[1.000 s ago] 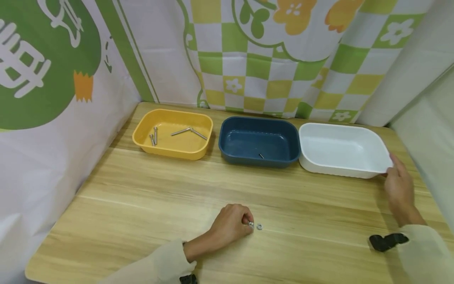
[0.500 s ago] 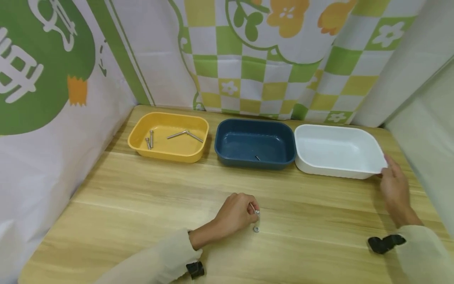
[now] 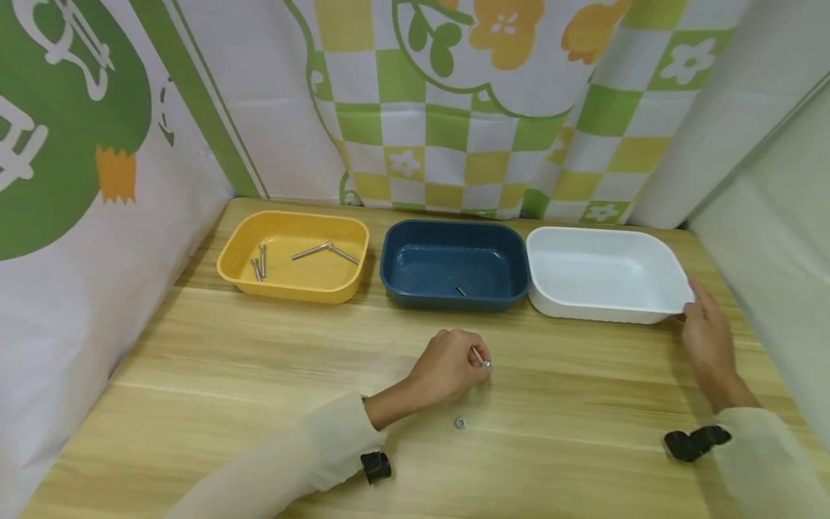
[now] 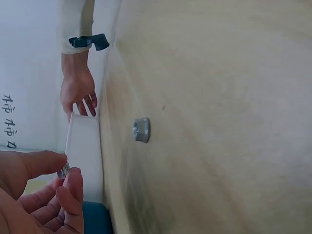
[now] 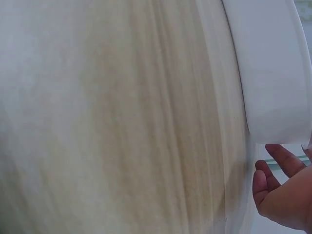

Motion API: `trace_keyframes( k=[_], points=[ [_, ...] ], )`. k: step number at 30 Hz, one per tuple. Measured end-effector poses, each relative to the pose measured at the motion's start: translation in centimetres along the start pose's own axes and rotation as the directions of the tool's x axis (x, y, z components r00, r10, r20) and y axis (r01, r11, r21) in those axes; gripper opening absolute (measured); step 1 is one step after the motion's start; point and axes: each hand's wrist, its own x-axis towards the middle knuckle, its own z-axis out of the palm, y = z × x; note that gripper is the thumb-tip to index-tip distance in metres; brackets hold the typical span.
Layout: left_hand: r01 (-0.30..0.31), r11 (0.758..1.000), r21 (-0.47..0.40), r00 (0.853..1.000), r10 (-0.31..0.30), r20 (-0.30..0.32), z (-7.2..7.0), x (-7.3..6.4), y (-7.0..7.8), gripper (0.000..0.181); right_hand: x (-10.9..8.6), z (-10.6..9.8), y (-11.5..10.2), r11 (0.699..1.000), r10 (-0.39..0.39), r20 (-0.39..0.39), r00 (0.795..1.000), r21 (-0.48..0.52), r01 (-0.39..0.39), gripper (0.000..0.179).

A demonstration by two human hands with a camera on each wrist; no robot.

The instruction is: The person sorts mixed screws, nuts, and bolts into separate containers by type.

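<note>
My left hand [image 3: 450, 366] is raised over the middle of the table and pinches a small silver nut [image 3: 487, 365] between thumb and fingertips. In the left wrist view this nut [image 4: 63, 170] is mostly covered by the fingers. A second hex nut [image 3: 460, 423] lies on the wood below the hand; the left wrist view shows this nut [image 4: 141, 129] with a flange. My right hand [image 3: 710, 342] holds the right end of the white bin [image 3: 606, 314] by its rim. In the right wrist view, a finger meets the outer wall of the bin [image 5: 275, 73] while other fingers curl loosely below.
Left of the white bin stands a dark blue bin [image 3: 454, 301] with one small dark screw [image 3: 461, 291] inside. Further left, a yellow bin [image 3: 295, 291] holds several long bolts [image 3: 262, 261]. A patterned curtain [image 3: 447, 130] hangs behind the table [image 3: 259, 404].
My left hand has picked the nut up beside the other one and moved it forward and rightward. The right hand stays at the white bin. The head view has shifted slightly.
</note>
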Motion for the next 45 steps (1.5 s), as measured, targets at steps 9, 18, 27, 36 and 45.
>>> trace_keyframes(
  k=[9, 18, 27, 36, 45],
  points=[
    [-0.047, 0.999, 0.003, 0.998, 0.047, -0.039, -0.4, 3.0, 1.0, 0.006, 0.2, -0.1, 0.0, 1.000, -0.007, 0.010, 1.000, 0.027, 0.007, 0.057],
    [-0.067, 0.997, -0.040, 0.997, 0.066, -0.032, 0.2, 5.9, 2.3, 0.005, 0.1, -0.2, 0.4, 0.999, -0.027, 0.029, 0.999, 0.045, 0.026, 0.056],
    [-0.076, 0.997, -0.026, 0.997, 0.076, -0.026, 0.6, 8.3, 3.5, 0.004, 0.1, 0.0, 0.6, 0.997, -0.025, 0.009, 1.000, 0.069, 0.024, 0.056],
    [-0.058, 0.998, 0.030, 0.996, 0.059, -0.059, 2.0, 10.7, 4.1, 0.005, -0.1, -0.5, 0.2, 0.990, 0.023, -0.007, 1.000, 0.137, -0.022, 0.056],
    [-0.009, 0.997, 0.070, 0.997, 0.014, -0.080, 2.8, 12.9, 5.4, 0.005, 0.3, -0.8, 0.2, 0.892, 0.026, -0.042, 0.999, 0.452, -0.005, 0.056]
  ],
)
